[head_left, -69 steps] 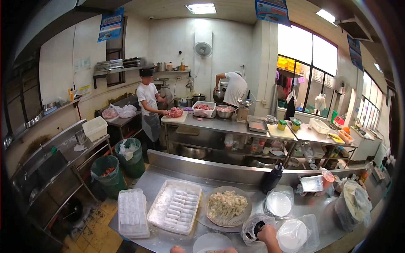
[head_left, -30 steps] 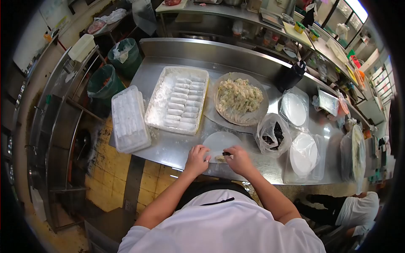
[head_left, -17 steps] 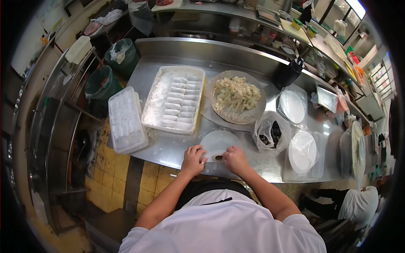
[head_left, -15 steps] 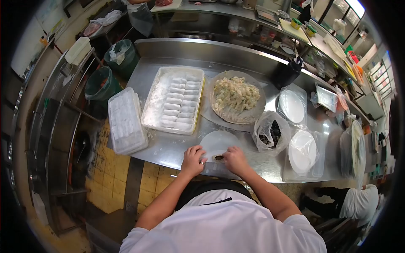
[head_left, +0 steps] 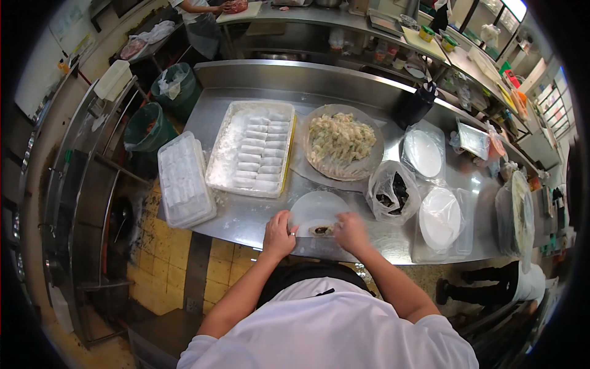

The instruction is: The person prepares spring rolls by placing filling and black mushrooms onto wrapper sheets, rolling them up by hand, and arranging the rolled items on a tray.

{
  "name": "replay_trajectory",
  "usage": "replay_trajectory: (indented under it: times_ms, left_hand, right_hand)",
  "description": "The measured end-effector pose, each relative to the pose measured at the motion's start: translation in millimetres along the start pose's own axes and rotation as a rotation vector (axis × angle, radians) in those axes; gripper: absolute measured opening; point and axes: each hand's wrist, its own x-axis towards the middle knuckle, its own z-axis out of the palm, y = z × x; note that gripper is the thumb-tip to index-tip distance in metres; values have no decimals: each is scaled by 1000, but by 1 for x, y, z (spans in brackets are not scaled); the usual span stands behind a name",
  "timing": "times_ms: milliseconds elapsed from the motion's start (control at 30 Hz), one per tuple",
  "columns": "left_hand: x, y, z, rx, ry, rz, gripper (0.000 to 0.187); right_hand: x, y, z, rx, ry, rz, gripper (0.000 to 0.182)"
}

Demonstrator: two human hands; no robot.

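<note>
A round, translucent wrapper (head_left: 319, 206) lies flat on the steel counter in front of me. On its near part sits a small heap of pale filling with a dark strip (head_left: 322, 230). My left hand (head_left: 279, 235) rests at the wrapper's left edge, fingers bent and thumb apart, with nothing seen in it. Just right of the filling is my right hand (head_left: 351, 234), smeared by motion, so its fingers do not show clearly. Beyond the wrapper stands a round plate (head_left: 316, 165) heaped with pale chopped filling (head_left: 342, 136). A plastic bag (head_left: 375, 200) of dark pieces (head_left: 399, 194) is to the right.
A white tray (head_left: 224, 166) holds rows of white rolls on powder. Left of it is a lidded container (head_left: 184, 178). White oval plates (head_left: 440, 218) in plastic and a black bottle (head_left: 418, 106) stand right. Green bins (head_left: 147, 126) are at left. Other people (head_left: 530, 284) work nearby.
My right hand has shifted right, away from the filling, uncovering more of it. My left hand has moved slightly left, its fingers drawn closer together. The view has tilted a little.
</note>
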Motion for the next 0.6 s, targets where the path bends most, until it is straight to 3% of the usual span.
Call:
replay_trajectory:
  times_ms: [100, 233, 300, 333, 400, 500, 533, 600]
  left_hand:
    - [12, 12, 1, 103, -56, -175, 35]
    - [30, 12, 1, 102, -255, -268, 21]
    - [30, 12, 1, 124, -211, -201, 18]
    - [30, 11, 2, 135, -190, -168, 17]
    - [28, 14, 2, 14, -215, -314, 17]
    - [19, 21, 2, -153, -146, -454, 21]
    - [14, 22, 2, -207, -105, -487, 23]
    - [5, 23, 2, -220, -206, -542, 25]
  right_hand:
    - [13, 27, -7, -148, -176, 367, 31]
    - [10, 45, 5, 14, -159, 443, 39]
    - [9, 50, 12, 122, -167, 443, 37]
    - [5, 51, 14, 280, -127, 473, 35]
    - [-3, 52, 17, 596, -44, 531, 30]
    - [-6, 26, -21, 732, -247, 701, 25]
    - [-9, 32, -14, 650, -273, 703, 24]
    - [-19, 52, 8, 486, -326, 705, 22]
